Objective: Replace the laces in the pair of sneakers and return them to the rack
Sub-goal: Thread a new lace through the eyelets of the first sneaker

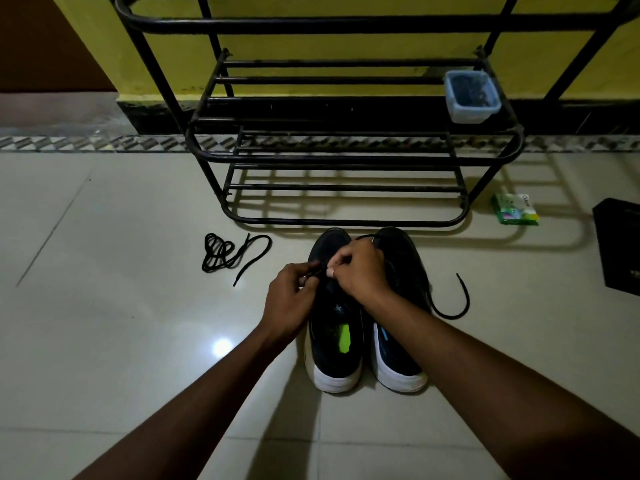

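just in front of a black tubular metal shoe rack (346, 157), on pale glossy floor tiles (104, 306): pair of black sneakers with thick white soles, side by side, touching, toes toward the rack, heels toward the camera. left sneaker (334, 344) with a lime-green patch inside and a small pale logo on the tongue; right sneaker (398, 341) with a light-blue stripe near the heel. over the left sneaker's eyelet area, left hand (287, 299) and right hand (360, 268) close together, fingers of both curled, pinching a thin black lace (314, 271) between the fingertips. to the right of the right sneaker, a trailing black lace end (457, 303) curving across the tiles. well to the left, a loose coiled black lace (225, 252) lying flat. on the rack's middle shelf, right end, a clear plastic box (472, 97) holding something dark. beside the rack's right foot, a small green packet (516, 209); at the far right edge, a black box (620, 244).
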A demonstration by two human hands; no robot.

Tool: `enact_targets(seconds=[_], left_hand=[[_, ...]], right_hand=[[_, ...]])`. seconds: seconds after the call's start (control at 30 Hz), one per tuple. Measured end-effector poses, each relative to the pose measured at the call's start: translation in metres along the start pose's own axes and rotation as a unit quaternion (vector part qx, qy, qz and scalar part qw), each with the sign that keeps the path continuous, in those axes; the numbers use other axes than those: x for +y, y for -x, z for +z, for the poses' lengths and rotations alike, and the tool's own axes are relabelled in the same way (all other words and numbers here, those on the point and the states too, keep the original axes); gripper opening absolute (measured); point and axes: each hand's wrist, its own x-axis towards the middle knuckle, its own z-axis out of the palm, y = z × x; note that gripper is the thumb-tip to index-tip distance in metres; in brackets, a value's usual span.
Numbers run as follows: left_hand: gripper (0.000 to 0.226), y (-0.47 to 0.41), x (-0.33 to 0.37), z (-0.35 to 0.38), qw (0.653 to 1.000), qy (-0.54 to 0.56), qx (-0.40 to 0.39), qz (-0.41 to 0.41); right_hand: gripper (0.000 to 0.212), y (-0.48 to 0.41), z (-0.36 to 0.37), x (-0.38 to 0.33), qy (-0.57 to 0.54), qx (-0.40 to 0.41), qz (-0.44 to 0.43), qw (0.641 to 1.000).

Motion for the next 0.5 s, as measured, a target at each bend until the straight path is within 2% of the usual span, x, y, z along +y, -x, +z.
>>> enact_targets(seconds=[0.17, 0.33, 0.5], left_hand=[[0.045, -0.005, 0.006, -0.007, 0.999, 0.029, -0.015, -0.032], [0.049, -0.008, 0.016, -0.011, 0.999, -0.017, -0.034, -0.024], [0.032, -0.005, 0.015, -0.012, 0.999, -0.032, -0.027, -0.006]], right_hand=[[0.025, 0.003, 0.007, 0.005, 0.023, 0.035, -0.022, 0.999], [0.022, 0.002, 0.008, 0.003, 0.063, 0.035, -0.018, 0.997], [0.028, -0.002, 0.008, -0.002, 0.096, 0.028, 0.004, 0.995]])
